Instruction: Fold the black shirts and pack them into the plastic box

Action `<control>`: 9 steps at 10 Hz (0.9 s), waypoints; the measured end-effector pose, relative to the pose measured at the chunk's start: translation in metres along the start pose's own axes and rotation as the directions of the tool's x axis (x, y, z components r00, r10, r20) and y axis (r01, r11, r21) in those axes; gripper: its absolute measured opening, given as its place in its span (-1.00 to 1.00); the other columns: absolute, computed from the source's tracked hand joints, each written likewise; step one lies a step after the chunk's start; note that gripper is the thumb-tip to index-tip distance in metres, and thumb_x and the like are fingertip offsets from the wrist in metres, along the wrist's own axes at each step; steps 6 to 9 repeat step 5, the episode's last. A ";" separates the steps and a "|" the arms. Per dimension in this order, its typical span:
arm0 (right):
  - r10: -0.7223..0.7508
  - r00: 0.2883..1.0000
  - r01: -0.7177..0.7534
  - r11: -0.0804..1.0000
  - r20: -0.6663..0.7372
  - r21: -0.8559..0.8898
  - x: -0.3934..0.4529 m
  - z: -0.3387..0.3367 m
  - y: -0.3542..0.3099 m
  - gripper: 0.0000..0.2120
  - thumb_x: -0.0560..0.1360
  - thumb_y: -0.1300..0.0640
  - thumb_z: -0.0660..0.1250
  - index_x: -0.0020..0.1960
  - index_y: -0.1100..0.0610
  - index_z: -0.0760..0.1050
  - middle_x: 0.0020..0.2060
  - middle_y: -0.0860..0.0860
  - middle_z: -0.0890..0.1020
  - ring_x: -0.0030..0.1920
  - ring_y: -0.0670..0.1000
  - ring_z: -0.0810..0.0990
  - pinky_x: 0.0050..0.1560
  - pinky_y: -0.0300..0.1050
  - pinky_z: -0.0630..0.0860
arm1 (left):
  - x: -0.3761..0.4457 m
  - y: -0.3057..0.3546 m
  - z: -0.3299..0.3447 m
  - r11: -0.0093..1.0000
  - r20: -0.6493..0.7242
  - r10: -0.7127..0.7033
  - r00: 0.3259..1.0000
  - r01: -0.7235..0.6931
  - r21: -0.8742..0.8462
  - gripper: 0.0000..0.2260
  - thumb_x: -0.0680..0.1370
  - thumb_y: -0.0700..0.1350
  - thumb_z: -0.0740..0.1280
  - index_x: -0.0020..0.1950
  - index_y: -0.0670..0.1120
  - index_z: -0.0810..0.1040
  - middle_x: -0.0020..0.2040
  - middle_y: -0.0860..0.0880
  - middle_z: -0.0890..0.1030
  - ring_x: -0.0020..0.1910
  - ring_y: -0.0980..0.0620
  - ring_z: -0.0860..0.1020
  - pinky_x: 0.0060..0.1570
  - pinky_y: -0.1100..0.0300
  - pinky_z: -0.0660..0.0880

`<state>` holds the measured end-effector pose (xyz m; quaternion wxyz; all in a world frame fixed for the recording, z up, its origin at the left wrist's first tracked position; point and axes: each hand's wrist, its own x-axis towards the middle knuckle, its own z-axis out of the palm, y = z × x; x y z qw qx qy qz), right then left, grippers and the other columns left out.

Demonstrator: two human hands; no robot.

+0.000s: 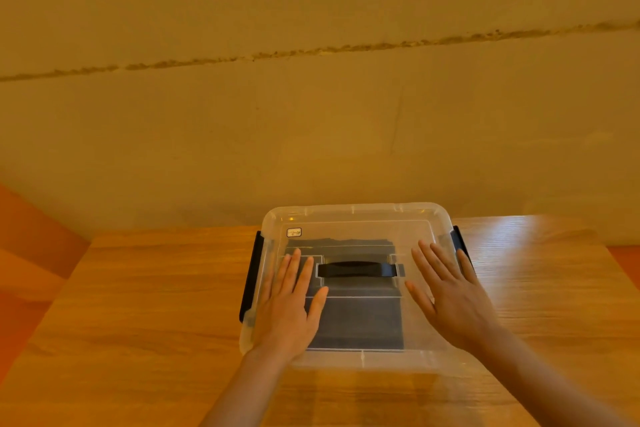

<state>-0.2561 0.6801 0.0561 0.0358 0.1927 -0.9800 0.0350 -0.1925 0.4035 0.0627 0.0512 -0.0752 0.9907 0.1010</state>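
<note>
Left hand [289, 302]: flat, fingers straight and spread, palm down on the lid [356, 218] of the plastic box [363, 362]; holds nothing. Rests on the lid's left part.

Right hand [450, 298]: flat likewise, fingers straight and apart, laid on or just over the lid's right part; contact cannot be told for certain. Grips nothing. Its outer fingers reach toward the right latch [459, 243].

Black shirts [360, 319]: between the two hands and beneath them, inside the box, seen through the clear lid. Dark, squared, flat-folded stack with straight edges; the number of garments cannot be told. It fills the middle of the box floor, with a margin at each side.

Carry handle [356, 269]: black, lying flat in its recess on the lid, just beyond the left hand's thumb and between both sets of fingertips.

Left latch [251, 277]: dark, outboard of the left hand; whether either latch is snapped down cannot be told.

Table [138, 305]: wood-grain, bearing the box; no loose shirt shows on it.

Status, as judged: folding and packing appear done, lid seated. Remaining at most: pressing the lid home and securing the latches.
</note>
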 end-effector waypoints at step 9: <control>-0.066 0.987 0.048 0.991 0.148 0.127 0.052 -0.049 -0.022 -0.11 0.43 -0.37 -0.46 0.48 0.03 0.24 0.46 -0.02 0.31 0.47 0.01 0.25 0.48 0.03 0.11 | 0.037 0.006 -0.055 0.997 0.024 0.050 0.998 -0.048 -0.066 -0.44 0.62 0.24 -0.05 0.58 0.05 0.02 0.59 0.05 0.00 0.56 0.04 -0.07 0.49 0.09 -0.11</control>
